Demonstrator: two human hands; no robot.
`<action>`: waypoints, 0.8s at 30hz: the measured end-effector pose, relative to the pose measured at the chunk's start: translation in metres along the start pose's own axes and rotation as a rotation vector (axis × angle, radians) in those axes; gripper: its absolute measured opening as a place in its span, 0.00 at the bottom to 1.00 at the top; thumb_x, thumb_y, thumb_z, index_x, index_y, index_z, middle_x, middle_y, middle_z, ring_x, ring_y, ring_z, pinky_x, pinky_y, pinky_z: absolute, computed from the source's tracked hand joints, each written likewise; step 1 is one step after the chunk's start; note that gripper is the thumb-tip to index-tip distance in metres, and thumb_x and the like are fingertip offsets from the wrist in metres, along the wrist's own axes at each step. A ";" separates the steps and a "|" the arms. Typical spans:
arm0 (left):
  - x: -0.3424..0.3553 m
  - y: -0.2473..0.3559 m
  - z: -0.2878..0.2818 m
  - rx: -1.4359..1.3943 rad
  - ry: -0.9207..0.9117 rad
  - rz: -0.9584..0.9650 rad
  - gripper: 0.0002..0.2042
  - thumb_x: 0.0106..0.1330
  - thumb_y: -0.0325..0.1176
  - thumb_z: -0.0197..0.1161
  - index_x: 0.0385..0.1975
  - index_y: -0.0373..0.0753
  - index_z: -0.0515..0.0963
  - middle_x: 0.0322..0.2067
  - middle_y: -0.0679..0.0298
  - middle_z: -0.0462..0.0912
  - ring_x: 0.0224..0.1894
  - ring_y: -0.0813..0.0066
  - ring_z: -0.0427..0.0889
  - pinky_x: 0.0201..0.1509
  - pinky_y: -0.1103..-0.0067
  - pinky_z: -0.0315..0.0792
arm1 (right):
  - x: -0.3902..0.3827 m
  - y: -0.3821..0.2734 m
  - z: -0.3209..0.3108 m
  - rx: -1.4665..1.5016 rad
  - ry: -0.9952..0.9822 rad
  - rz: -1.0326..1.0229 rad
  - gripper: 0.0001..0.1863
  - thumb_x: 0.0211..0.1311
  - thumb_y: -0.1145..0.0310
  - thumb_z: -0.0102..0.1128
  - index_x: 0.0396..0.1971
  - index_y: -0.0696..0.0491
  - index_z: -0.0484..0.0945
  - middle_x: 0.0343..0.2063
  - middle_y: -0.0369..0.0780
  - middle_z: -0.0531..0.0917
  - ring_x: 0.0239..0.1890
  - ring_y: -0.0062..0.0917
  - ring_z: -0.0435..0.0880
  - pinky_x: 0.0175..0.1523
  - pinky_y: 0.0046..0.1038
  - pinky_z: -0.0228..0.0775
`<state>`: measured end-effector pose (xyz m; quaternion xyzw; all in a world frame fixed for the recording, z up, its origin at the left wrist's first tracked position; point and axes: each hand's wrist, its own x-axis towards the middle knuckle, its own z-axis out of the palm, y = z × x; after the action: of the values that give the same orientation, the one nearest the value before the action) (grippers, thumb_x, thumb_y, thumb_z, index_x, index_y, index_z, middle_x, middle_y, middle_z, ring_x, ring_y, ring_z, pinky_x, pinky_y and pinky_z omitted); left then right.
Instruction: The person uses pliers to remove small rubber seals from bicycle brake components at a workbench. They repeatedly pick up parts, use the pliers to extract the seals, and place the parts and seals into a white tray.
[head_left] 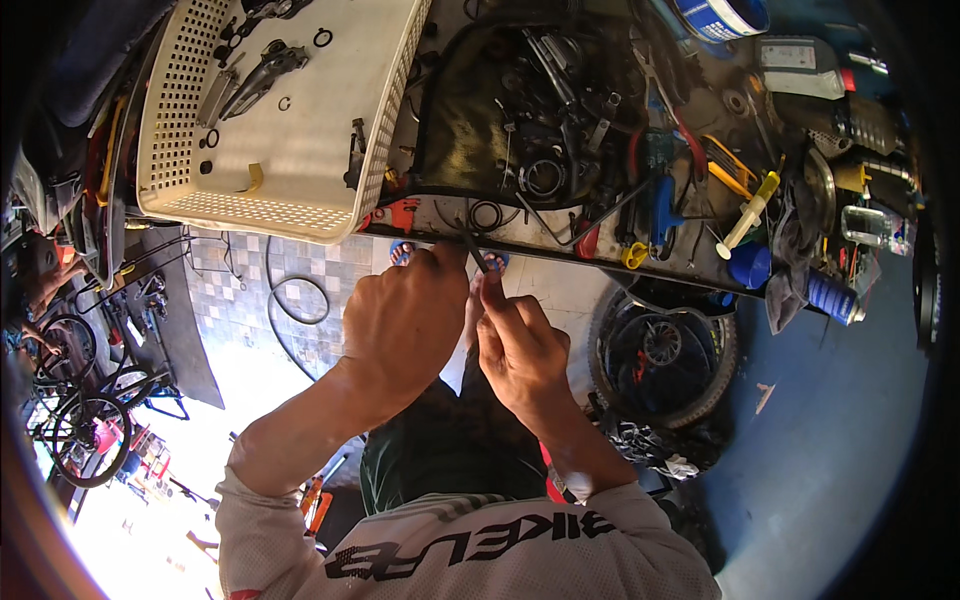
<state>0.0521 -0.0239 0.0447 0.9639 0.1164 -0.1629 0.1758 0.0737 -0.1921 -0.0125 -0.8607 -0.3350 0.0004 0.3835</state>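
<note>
Slim tool [474, 250]: dark, near black. Basket [262, 213]: cream, walls patterned with rows of holes. Floor tiles [345, 264]: mottled grey-beige checks. Spray can [832, 296]: blue. Shirt [500, 562]: pale grey, black lettering. Trousers [415, 455]: dark green.

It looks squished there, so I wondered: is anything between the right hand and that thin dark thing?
Nothing visible is: the right hand pinches the thin dark piece at its lower end. The left hand is close beside it, not between them.
</note>
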 end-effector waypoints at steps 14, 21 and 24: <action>-0.011 -0.015 0.034 0.038 -0.230 -0.074 0.10 0.71 0.28 0.60 0.48 0.33 0.77 0.32 0.52 0.88 0.30 0.51 0.92 0.30 0.62 0.84 | 0.002 -0.002 -0.027 0.118 -0.193 0.177 0.20 0.66 0.80 0.71 0.57 0.52 0.85 0.35 0.43 0.87 0.26 0.28 0.89 0.30 0.31 0.84; -0.023 -0.004 0.010 -0.067 0.058 -0.082 0.06 0.79 0.34 0.62 0.40 0.40 0.78 0.27 0.58 0.85 0.22 0.52 0.86 0.22 0.62 0.78 | 0.021 -0.004 -0.067 0.282 -0.091 0.247 0.16 0.70 0.84 0.68 0.56 0.61 0.84 0.35 0.46 0.88 0.36 0.26 0.91 0.42 0.27 0.82; -0.016 -0.004 0.012 -0.059 0.103 -0.067 0.06 0.79 0.35 0.62 0.42 0.40 0.79 0.26 0.58 0.85 0.22 0.52 0.86 0.22 0.62 0.77 | 0.017 -0.004 -0.063 0.251 -0.106 0.204 0.17 0.69 0.85 0.67 0.56 0.61 0.84 0.35 0.46 0.88 0.36 0.27 0.92 0.41 0.27 0.83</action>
<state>0.0332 -0.0272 0.0386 0.9610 0.1622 -0.1152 0.1921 0.1008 -0.2221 0.0392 -0.8342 -0.2630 0.1264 0.4680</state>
